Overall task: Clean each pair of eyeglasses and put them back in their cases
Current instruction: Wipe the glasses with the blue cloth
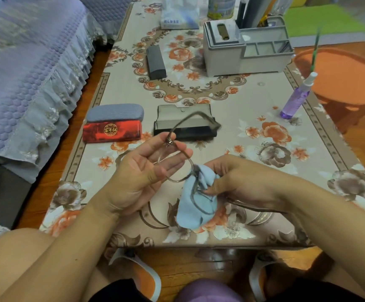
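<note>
From the head camera we see the left hand [146,171] lying palm up, fingers loose and spread, one lens of the glasses [177,162] resting across them. The right hand [231,182] pinches the blue cloth [199,201] round the other lens. All this hangs above the near part of the table [264,214], short of its front edge. Just beyond sits the open black case [185,125]; left of it, a grey case [116,113] touches a red case [112,130]. A purple spray bottle [295,99] stands near the right edge, bare cloth between.
</note>
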Demonstrator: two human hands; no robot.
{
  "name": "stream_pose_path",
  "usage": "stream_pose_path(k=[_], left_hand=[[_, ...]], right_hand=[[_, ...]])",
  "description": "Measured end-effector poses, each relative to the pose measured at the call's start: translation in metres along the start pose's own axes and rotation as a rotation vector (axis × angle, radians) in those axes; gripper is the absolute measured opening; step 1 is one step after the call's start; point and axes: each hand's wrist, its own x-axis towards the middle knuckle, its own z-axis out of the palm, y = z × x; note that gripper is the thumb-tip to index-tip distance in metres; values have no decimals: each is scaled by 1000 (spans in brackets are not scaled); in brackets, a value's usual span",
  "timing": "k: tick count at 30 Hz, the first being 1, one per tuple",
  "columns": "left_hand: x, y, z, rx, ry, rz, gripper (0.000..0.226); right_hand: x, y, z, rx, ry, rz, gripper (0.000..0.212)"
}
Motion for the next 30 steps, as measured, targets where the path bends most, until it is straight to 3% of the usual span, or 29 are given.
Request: stream_pose_path(k=[6, 12, 16, 22, 25, 30], left_hand=[[2, 15, 3, -12, -50, 78, 63], [-3, 55, 30, -6, -137, 177, 59], [-9, 70, 64, 35, -234, 204, 59], [-23, 64, 76, 72, -168, 224, 59], [-23, 59, 82, 60, -157, 215, 60], [-15, 41, 93, 104, -152, 153, 60]], right_hand=[[-10, -21, -8, 46, -159, 141, 24], [-16, -62, 19, -206, -6, -119, 14], [-43, -77, 32, -253, -45, -288, 11], [-82, -59, 20, -114, -86, -146, 24], [-90, -52, 10, -163, -96, -87, 17], [-80, -53, 9, -317, -57, -206, 8]])
